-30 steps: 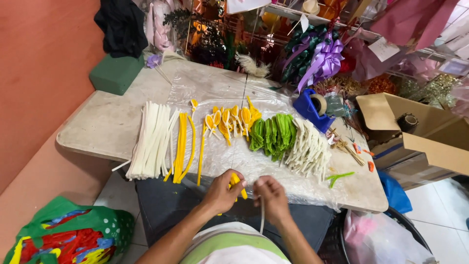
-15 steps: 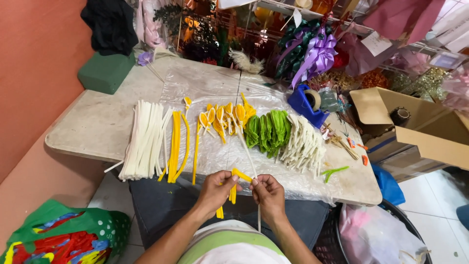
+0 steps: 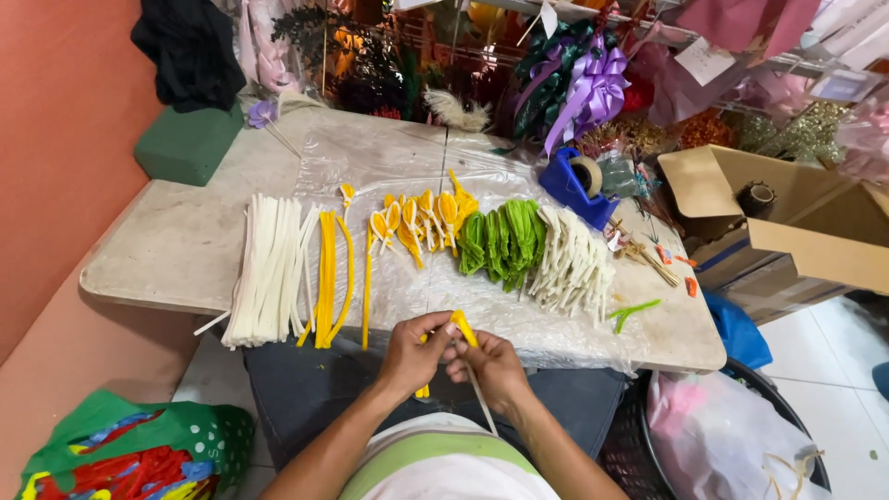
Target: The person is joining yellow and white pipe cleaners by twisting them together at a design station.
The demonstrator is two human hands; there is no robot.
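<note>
Bare table [image 3: 176,250] left; chenille-stem rows [image 3: 417,250] block centre; cardboard box [image 3: 796,231] crowds right.

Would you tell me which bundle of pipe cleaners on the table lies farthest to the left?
The white straight bundle, left of the yellow straight ones; the others lie further right.

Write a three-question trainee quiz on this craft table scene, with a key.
1. True or false: both hands hold the yellow pipe cleaner.
2. Which pile lies between the folded yellow pieces and the folded white pieces? A red, B green, C blue.
3. Fill in: the tape dispenser is coloured ____.

Key:
1. True: left hand and right hand meet on it.
2. B, the folded green pieces.
3. Blue.
</note>
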